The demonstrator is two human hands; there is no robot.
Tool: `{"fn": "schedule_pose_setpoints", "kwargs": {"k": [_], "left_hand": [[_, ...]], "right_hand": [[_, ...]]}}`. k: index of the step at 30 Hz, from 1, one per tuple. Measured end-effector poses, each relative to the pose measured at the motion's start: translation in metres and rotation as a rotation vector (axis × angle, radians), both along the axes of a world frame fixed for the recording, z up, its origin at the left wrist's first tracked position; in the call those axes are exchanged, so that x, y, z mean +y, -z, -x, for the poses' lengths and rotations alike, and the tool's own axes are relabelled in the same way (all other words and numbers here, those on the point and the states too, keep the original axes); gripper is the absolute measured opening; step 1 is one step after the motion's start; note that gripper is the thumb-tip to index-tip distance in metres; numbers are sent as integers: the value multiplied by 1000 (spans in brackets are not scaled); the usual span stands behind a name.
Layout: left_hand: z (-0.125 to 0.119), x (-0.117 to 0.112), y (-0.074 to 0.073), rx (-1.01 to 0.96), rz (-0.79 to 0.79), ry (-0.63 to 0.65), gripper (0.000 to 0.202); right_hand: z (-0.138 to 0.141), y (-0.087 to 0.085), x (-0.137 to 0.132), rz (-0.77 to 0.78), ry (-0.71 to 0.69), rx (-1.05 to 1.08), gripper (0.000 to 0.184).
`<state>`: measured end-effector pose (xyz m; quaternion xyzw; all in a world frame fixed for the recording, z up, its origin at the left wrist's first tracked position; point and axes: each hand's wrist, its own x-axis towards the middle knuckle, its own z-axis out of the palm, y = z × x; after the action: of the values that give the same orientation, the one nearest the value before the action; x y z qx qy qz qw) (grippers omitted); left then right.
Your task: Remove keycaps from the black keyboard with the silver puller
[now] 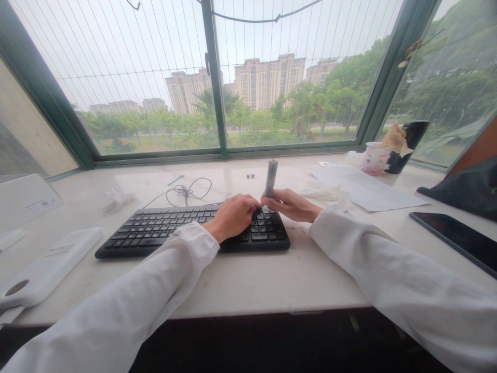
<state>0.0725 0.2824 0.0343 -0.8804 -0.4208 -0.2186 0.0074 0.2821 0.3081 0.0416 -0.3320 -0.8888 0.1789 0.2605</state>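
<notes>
A black keyboard (155, 228) lies on the pale windowsill desk (248, 280). My left hand (233, 215) rests curled over its right end, fingers bent down onto the keys near the base of a grey cylindrical tool (271, 177). My right hand (293, 203) is closed round the lower part of that tool and holds it upright over the keyboard's right corner. The tool's tip is hidden between the two hands. Both arms wear white sleeves.
The keyboard's cable (186, 191) coils behind it. Two small round things (250, 175) lie near the window. Papers (365, 189), a cup (375, 157) and a dark holder (407, 140) sit at right, a dark tablet (458, 238) nearer. White devices (46, 267) lie left.
</notes>
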Motion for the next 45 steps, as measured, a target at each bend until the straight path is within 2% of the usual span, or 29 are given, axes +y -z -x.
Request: {"fn": "schedule_pose_setpoints", "kwargs": {"k": [6,14,29,38,45], "left_hand": [[1,0,0,10,-23,10,33],[0,-1,1,24,-21,-7,31],[-1,1,1,33,-2,-36,32],[0,1,2,47,-32,-11,33],[0,2,2,28,-13,-17,32]], "right_hand": [[1,-2,-2,-82,35,-48,42],[7,5,-4,-149,88,-6,38],[16,10,-8,-132,250,60,32],[21,11,-10,-188,248,64,39],[18,11,-8,-206,257,40,36]]}}
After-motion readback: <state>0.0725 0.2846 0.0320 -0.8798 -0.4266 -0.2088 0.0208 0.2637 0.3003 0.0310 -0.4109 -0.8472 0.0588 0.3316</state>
